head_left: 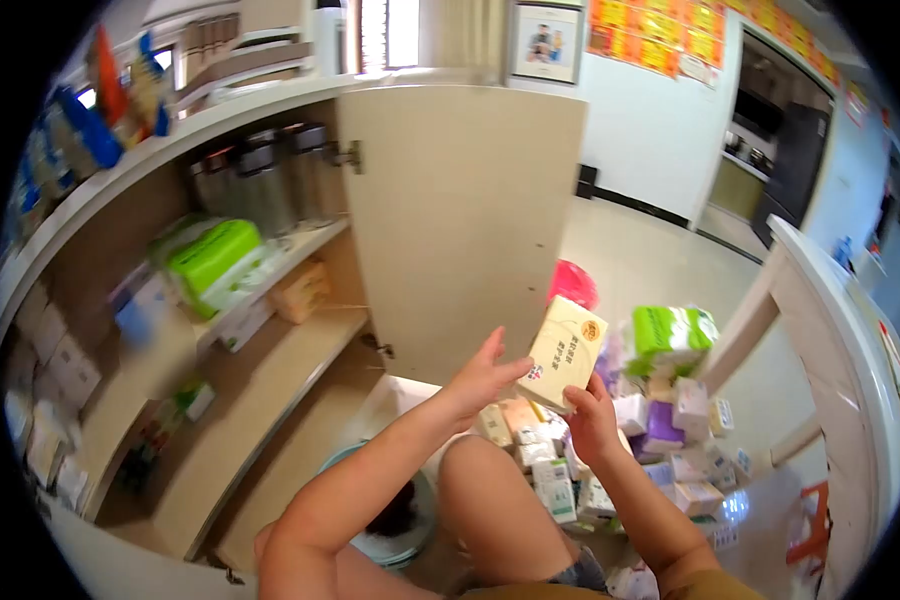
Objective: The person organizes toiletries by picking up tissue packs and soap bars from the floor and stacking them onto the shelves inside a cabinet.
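Note:
A cream-yellow box (568, 352) with printed characters and an orange round mark is held up in front of me, tilted. My right hand (592, 418) grips its lower right corner, thumb on the printed face. At the box's left edge is my left hand (482, 382), its fingers apart; whether the fingertips touch the box I cannot tell. Below and to the right, a pile of small boxes and packs lies on the floor, among them a purple box (660, 428) and a green-and-white pack (672, 338).
An open cabinet door (460, 220) stands ahead. To the left, cabinet shelves (260, 415) hold a green pack (215, 262), glass jars (265, 185) and boxes. A bucket (410, 530) stands by my legs. A pink-red object (574, 284) is behind the box; a white table (830, 330) is at right.

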Motion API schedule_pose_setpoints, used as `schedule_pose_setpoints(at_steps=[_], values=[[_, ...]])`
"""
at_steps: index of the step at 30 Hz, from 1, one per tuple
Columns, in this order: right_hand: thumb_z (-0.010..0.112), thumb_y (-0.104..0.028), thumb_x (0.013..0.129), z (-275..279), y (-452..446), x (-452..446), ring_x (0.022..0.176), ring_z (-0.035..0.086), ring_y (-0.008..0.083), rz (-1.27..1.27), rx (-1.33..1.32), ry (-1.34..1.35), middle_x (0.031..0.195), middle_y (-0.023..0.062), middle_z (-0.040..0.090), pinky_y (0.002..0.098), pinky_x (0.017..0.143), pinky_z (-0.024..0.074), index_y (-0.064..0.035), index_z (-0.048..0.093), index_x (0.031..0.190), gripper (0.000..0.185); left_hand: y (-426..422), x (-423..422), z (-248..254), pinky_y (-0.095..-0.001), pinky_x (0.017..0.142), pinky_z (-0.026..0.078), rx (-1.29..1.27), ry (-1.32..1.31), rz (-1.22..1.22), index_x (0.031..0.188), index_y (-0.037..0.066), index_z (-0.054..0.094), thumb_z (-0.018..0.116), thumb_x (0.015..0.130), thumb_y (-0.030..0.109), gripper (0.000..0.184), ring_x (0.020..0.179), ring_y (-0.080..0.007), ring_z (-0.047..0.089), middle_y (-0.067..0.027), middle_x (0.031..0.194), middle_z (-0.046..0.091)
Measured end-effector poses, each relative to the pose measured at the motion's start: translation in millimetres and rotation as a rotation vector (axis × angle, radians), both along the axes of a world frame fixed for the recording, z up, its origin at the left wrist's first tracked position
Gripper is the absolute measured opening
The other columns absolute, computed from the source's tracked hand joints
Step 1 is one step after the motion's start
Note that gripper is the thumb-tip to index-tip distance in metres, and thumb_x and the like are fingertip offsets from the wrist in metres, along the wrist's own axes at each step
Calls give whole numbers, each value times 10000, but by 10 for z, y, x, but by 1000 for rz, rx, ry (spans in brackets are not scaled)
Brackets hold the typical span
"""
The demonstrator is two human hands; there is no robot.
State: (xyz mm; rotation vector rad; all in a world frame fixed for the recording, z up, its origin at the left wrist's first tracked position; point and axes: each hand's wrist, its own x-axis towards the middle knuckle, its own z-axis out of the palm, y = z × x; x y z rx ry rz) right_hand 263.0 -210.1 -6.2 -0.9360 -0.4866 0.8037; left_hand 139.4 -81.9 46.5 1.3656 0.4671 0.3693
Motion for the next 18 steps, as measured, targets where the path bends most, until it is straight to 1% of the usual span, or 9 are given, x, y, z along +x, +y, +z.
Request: schedule_pose_setpoints(at_steps=[1, 2, 3, 5, 6, 11, 13, 15, 18], values=[[536, -57, 672, 51, 134, -99, 996, 446, 188, 47, 7, -3, 1088, 83, 440, 321, 836, 379, -45, 331, 1173, 541, 61, -95, 33, -369, 952, 203, -22, -12, 37, 1304, 45, 58, 600, 717, 309, 842, 1210, -269, 192, -212, 1332, 88], [534, -58, 674, 96, 266, -199, 1017, 434, 192, 117, 37, -23, 1100, 85, 434, 325, 850, 369, -41, 321, 1181, 551, 139, -176, 41, -330, 919, 255, 3, -1, 110, 1304, 45, 75, 588, 732, 282, 804, 1176, -232, 258, -177, 1316, 180], [531, -58, 675, 142, 390, -294, 1038, 422, 197, 189, 69, -42, 1113, 87, 428, 329, 864, 359, -36, 311, 1190, 560, 214, -271, 57, -330, 919, 255, 11, -4, 159, 1304, 45, 75, 588, 732, 282, 804, 1176, -232, 258, -177, 1316, 180], [519, -60, 691, 261, 619, -506, 1065, 405, 204, 318, 90, -61, 1163, 99, 397, 332, 887, 340, -35, 260, 1232, 600, 367, -491, 108, -285, 871, 297, 89, -128, 105, 1303, 41, 89, 566, 754, 238, 754, 1113, -184, 330, -127, 1270, 290], [511, -60, 702, 350, 715, -636, 1076, 397, 205, 341, 110, -114, 1183, 106, 381, 329, 892, 334, -40, 232, 1251, 616, 298, -664, 304, -263, 837, 320, 110, -141, 195, 1299, 33, 106, 545, 769, 190, 706, 1058, -152, 374, -89, 1217, 361], [510, -98, 748, 627, 1179, -1205, 1123, 347, 192, 456, 264, -321, 1261, 122, 296, 315, 923, 294, -58, 153, 1291, 651, 516, -1262, 485, -274, 851, 324, 206, -260, 521, 1301, 37, 107, 531, 779, 172, 686, 1061, -161, 380, -96, 1218, 361], [508, -84, 759, 741, 1300, -1423, 1123, 340, 188, 539, 293, -325, 1275, 117, 269, 314, 920, 298, -63, 138, 1296, 653, 520, -1508, 622, -276, 859, 329, 191, -357, 597, 1304, 52, 114, 516, 789, 153, 661, 1051, -163, 394, -100, 1214, 368], [495, -42, 762, 842, 1418, -1642, 1120, 338, 184, 631, 370, -492, 1282, 110, 252, 316, 906, 315, -73, 128, 1300, 652, 569, -1766, 706, -273, 860, 336, 265, -345, 700, 1297, 60, 152, 501, 798, 133, 613, 1034, -161, 414, -96, 1195, 390], [513, -15, 758, 948, 1585, -1995, 1123, 330, 177, 723, 455, -519, 1273, 104, 266, 300, 875, 351, -61, 118, 1301, 673, 632, -2165, 767, -270, 864, 338, 382, -308, 926, 1270, 56, 220, 481, 809, 134, 536, 1015, -155, 433, -90, 1154, 430]])
